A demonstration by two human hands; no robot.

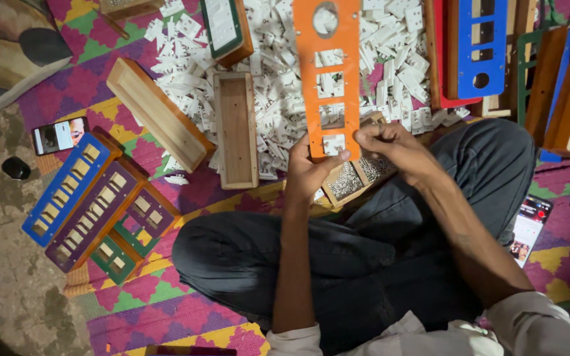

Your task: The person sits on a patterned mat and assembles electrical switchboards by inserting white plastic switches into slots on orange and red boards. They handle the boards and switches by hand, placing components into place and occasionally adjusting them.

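I hold a long orange plastic panel with a round hole and several rectangular cut-outs upright over my lap. My left hand grips its lower edge, thumb pressed on a white switch piece seated in the lowest cut-out. My right hand pinches the panel's lower right corner with fingers curled. Under both hands sits a small wooden box of tiny metal screws. Behind the panel lies a big heap of white switch pieces.
Two empty wooden boxes lie left of the heap. Finished blue, purple and green boards are stacked at left. Blue and red panels stand at right. Phones lie at left and right on the patterned mat.
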